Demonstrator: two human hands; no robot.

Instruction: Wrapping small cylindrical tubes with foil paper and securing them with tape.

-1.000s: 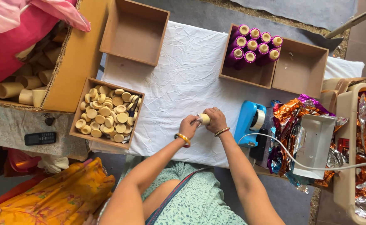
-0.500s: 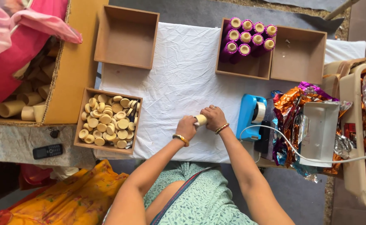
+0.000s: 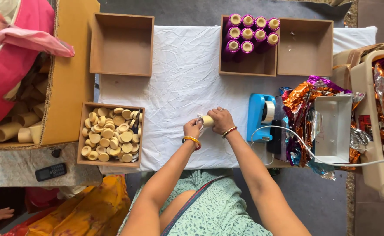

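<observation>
Over white cloth (image 3: 183, 65), both hands (image 3: 207, 123) gripping cream tube (image 3: 207, 120)

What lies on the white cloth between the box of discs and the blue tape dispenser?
In the head view, both hands, left hand and right hand, hold a small tube there; otherwise only bare cloth.

Green patterned dress (image 3: 213, 209), beaded bangles (image 3: 229, 131)

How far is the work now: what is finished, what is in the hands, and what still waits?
Done: eight purple-wrapped tubes stand in one box. In hand: the left hand and right hand hold one bare tube together over the white cloth. Left: many bare tubes lie in the big carton, and two boxes are empty.
</observation>
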